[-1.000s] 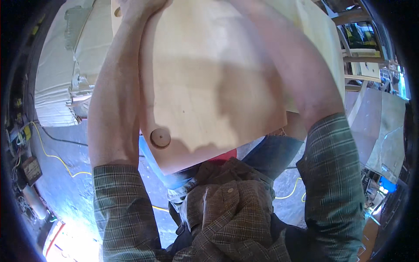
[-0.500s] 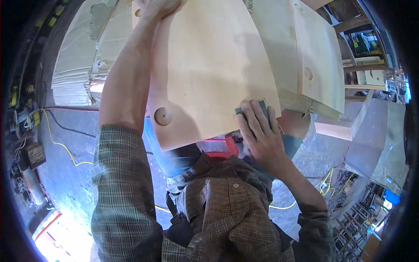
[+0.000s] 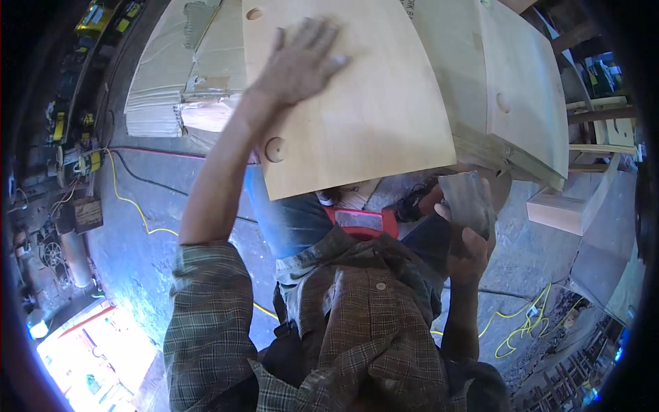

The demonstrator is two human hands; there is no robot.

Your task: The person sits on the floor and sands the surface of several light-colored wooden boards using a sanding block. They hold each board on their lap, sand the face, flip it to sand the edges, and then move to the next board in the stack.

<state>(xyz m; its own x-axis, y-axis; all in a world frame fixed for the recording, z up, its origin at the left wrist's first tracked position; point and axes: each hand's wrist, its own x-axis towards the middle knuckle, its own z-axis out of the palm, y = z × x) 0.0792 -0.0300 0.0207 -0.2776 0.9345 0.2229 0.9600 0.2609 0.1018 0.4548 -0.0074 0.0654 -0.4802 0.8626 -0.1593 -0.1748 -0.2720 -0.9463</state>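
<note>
A pale wooden panel (image 3: 357, 117) with a curved right edge lies in front of me, with a round recess in its near left corner and another at its far left. My left hand (image 3: 295, 65) rests on its face, open, fingers spread and slightly blurred. Off the panel's near right corner, my right hand (image 3: 473, 240) is closed on a grey, worn piece of sandpaper (image 3: 468, 199), tilted so its broad face shows. Whether it is wrapped round a block I cannot tell.
A second wooden panel (image 3: 525, 103) lies to the right on the cardboard-covered work surface. Torn cardboard (image 3: 161, 89) is at the left. A red-framed object (image 3: 364, 221) sits below the panel, between my legs. A yellow cord (image 3: 134, 199) runs across the floor. A wooden box-like piece (image 3: 559, 206) stands at right.
My right hand has lifted the sandpaper off the panel's near right corner and turned it over, to the right. My left hand has come from the far left edge onto the panel's face.
</note>
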